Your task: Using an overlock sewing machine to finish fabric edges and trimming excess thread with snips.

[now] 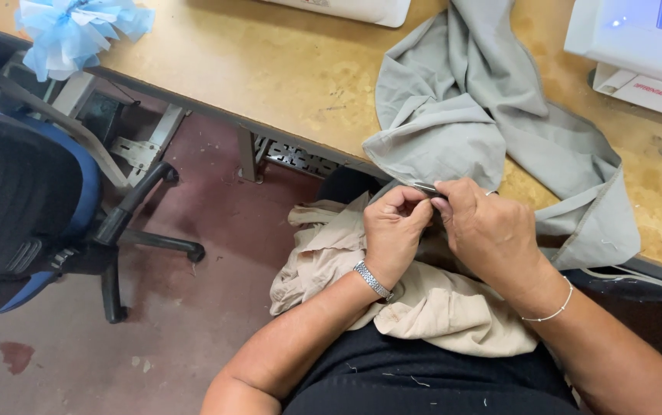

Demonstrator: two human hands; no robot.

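A: Well, what sits between the fingertips?

B: Hard to make out. A thin dark sliver shows at the edge of the grey cloth (454, 131); whether it's a tool or a seam, I cannot tell. The left hand (394, 230) is curled shut, pinching that edge; the right hand (485, 230) pinches it just beside.

A: And the cloth?

B: Soft, crumpled, draped off the worn wooden table (269, 69) toward the lap, where a beige garment (439, 307) lies bunched. A white sewing machine (638, 38) is cut off at the corner.
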